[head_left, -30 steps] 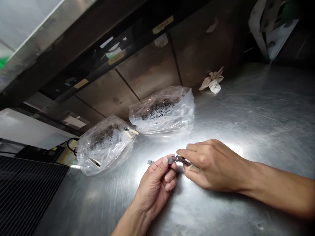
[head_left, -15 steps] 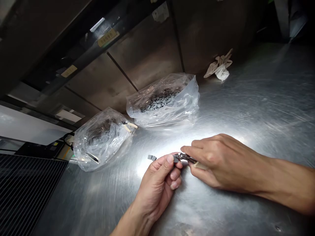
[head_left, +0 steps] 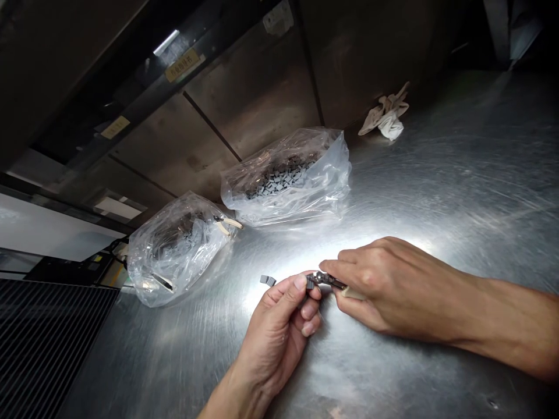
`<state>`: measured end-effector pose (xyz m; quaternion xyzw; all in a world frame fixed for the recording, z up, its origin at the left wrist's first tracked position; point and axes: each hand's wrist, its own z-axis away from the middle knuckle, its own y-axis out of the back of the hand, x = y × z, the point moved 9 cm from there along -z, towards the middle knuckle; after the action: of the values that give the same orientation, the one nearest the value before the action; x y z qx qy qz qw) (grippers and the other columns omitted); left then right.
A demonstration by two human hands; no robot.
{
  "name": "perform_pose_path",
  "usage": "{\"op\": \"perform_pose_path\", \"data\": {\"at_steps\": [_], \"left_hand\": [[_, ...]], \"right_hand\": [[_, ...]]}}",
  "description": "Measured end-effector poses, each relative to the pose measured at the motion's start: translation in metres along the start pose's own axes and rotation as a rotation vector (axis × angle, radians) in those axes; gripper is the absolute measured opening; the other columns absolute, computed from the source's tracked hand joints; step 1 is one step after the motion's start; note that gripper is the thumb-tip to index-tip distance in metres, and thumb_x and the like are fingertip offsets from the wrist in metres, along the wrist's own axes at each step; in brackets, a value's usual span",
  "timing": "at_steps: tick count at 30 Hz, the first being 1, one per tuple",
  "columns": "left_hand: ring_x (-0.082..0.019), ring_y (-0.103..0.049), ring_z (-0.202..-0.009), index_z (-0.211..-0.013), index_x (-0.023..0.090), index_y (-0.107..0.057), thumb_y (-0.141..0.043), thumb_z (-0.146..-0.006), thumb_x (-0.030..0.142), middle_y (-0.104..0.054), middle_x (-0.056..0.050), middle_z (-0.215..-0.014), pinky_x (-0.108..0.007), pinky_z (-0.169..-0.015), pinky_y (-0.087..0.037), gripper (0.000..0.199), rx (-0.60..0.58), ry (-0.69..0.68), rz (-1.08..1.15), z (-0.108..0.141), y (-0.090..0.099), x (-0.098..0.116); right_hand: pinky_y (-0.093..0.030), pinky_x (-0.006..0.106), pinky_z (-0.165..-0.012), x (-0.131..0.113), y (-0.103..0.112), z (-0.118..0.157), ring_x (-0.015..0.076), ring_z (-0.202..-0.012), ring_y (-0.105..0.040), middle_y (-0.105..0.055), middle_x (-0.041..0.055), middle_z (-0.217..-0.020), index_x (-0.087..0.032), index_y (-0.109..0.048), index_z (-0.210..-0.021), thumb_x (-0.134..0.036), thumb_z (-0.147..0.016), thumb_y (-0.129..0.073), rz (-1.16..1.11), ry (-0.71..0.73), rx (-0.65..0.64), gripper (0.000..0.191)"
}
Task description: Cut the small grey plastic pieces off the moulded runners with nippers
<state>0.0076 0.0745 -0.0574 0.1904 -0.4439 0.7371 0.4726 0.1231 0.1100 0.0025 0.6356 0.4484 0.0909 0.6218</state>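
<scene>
My left hand (head_left: 282,329) pinches a small grey ribbed piece (head_left: 310,283) between thumb and forefinger. Wrapped in my right hand (head_left: 379,285) are small cutting pliers (head_left: 334,283) with cream grips. The plier jaws meet the grey piece at my left fingertips; whether they are closed on it I cannot make out. Beyond my left forefinger lie a couple of similar loose grey pieces (head_left: 267,280) on the metal table (head_left: 183,361).
A clear plastic bag (head_left: 332,192) full of grey pieces stands against the back panel. Left of it is another clear bag (head_left: 174,256), with a second pair of pliers (head_left: 227,224) and a dark slim tool (head_left: 162,281) on it. A crumpled cloth (head_left: 386,116) lies at the back right.
Both hands hold nearly the same pose, with the pliers at the grey piece. The whole view has shifted slightly.
</scene>
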Motion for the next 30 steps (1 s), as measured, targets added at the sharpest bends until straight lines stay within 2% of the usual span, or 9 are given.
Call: {"op": "perform_pose_path", "data": {"at_steps": [9, 17, 21, 26, 30], "left_hand": [[-0.005, -0.04, -0.058, -0.083, 0.009, -0.071, -0.076, -0.081, 0.024, -0.058, -0.003, -0.073, -0.015, -0.048, -0.036, 0.016, 0.009, 0.004, -0.001, 0.001, 0.002, -0.001], [-0.005, -0.04, -0.058, -0.083, 0.009, -0.071, -0.077, -0.08, 0.025, -0.058, -0.003, -0.074, -0.015, -0.048, -0.036, 0.017, 0.023, 0.005, -0.007, -0.001, 0.003, 0.0], [-0.005, -0.04, -0.058, -0.082, 0.009, -0.072, -0.077, -0.08, 0.025, -0.057, -0.003, -0.075, -0.015, -0.048, -0.036, 0.016, 0.007, 0.011, -0.009, 0.0, 0.001, -0.001], [-0.004, -0.042, -0.058, -0.097, 0.007, -0.074, -0.074, -0.083, 0.025, -0.059, -0.005, -0.078, -0.015, -0.048, -0.037, 0.023, 0.0, 0.039, -0.006, 0.001, 0.001, -0.003], [-0.005, -0.045, -0.058, -0.1, 0.008, -0.072, -0.069, -0.087, 0.022, -0.063, -0.007, -0.084, -0.015, -0.049, -0.039, 0.019, -0.024, 0.032, 0.0, 0.002, -0.001, -0.002]], "right_hand": [[-0.022, 0.032, -0.055, 0.002, -0.004, -0.001, 0.0141, -0.053, -0.048, -0.061, 0.001, -0.064, -0.019, -0.061, -0.077, -0.019, -0.082, -0.05, 0.01, -0.034, -0.062, 0.012], [-0.027, 0.03, -0.056, 0.005, -0.008, -0.002, 0.0143, -0.058, -0.053, -0.064, 0.0023, -0.068, -0.019, -0.063, -0.08, -0.019, -0.083, -0.051, -0.06, -0.075, -0.111, 0.013], [-0.03, 0.028, -0.058, 0.006, -0.004, -0.003, 0.0141, -0.06, -0.056, -0.064, 0.0021, -0.069, -0.019, -0.062, -0.077, -0.016, -0.082, -0.051, -0.111, -0.08, -0.09, 0.012], [-0.03, 0.028, -0.057, 0.013, 0.01, -0.004, 0.0133, -0.058, -0.055, -0.064, 0.002, -0.067, -0.018, -0.059, -0.072, -0.016, -0.081, -0.052, -0.089, -0.105, 0.004, 0.011], [-0.028, 0.03, -0.059, 0.015, 0.012, -0.003, 0.0147, -0.06, -0.056, -0.066, 0.0024, -0.069, -0.019, -0.06, -0.074, -0.017, -0.082, -0.051, -0.037, -0.104, 0.043, 0.012]]}}
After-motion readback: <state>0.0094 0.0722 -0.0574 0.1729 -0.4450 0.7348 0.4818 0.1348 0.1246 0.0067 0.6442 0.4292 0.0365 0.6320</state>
